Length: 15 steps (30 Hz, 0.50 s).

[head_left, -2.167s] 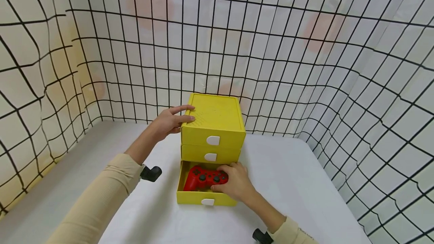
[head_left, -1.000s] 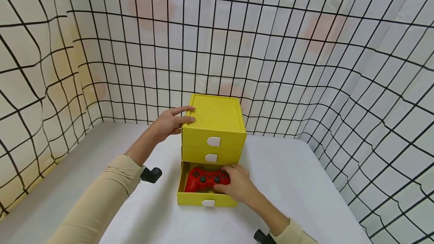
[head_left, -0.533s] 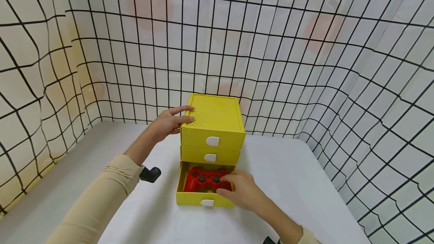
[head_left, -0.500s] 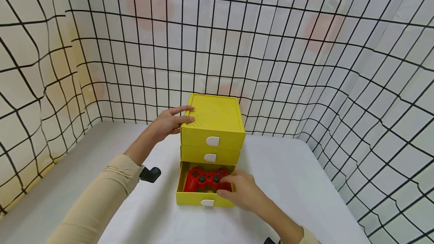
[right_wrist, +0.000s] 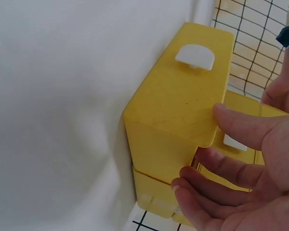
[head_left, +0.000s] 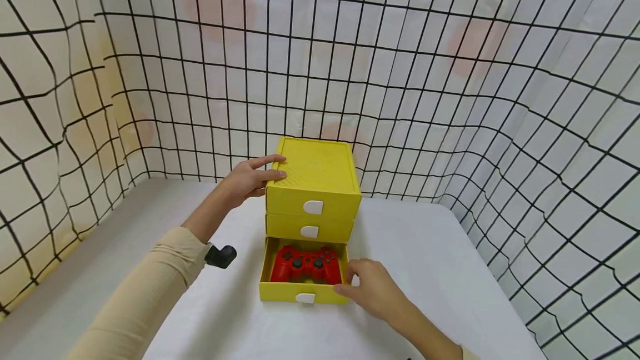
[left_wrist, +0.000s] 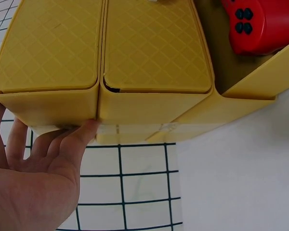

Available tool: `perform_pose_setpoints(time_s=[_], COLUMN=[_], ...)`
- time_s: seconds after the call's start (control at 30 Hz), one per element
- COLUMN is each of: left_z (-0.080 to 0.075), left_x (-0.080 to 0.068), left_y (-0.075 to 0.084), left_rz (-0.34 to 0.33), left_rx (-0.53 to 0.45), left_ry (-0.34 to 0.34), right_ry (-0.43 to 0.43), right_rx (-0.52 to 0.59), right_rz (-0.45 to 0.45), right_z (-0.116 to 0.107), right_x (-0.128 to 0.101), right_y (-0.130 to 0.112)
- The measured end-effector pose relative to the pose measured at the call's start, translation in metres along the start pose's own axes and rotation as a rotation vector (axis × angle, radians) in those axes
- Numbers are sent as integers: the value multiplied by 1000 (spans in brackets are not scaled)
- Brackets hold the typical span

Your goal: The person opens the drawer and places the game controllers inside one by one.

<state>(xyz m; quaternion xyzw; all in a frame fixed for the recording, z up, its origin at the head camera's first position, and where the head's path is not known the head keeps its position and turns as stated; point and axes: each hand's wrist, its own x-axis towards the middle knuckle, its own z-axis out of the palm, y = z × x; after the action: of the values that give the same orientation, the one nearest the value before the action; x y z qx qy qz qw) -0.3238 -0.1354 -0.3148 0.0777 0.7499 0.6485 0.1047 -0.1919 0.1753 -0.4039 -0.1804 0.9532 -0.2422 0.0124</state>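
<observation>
Two hands are working at a small yellow drawer unit sitting on a white table. The right hand is resting with relaxed, uncurled fingers against the front right corner of the pulled-out bottom drawer, gripping nothing. A red game controller is lying inside that drawer, just beside the fingertips. The left hand is lying flat with straight fingers against the unit's top left edge. Grid-patterned cloth is hanging behind.
</observation>
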Motion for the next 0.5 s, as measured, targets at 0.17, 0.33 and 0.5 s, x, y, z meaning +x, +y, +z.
perform_pose_setpoints(time_s=[0.17, 0.33, 0.5], left_z=[0, -1, -1], left_x=[1, 2, 1], left_y=[-1, -1, 0], left_rz=[-10, -8, -12], left_rx=[-3, -2, 6], left_ry=[1, 1, 4], right_ry=[27, 75, 123], right_rx=[0, 6, 51], right_rz=[-1, -11, 2], right_z=[2, 4, 6], right_x=[-1, -2, -2], right_y=[2, 4, 6])
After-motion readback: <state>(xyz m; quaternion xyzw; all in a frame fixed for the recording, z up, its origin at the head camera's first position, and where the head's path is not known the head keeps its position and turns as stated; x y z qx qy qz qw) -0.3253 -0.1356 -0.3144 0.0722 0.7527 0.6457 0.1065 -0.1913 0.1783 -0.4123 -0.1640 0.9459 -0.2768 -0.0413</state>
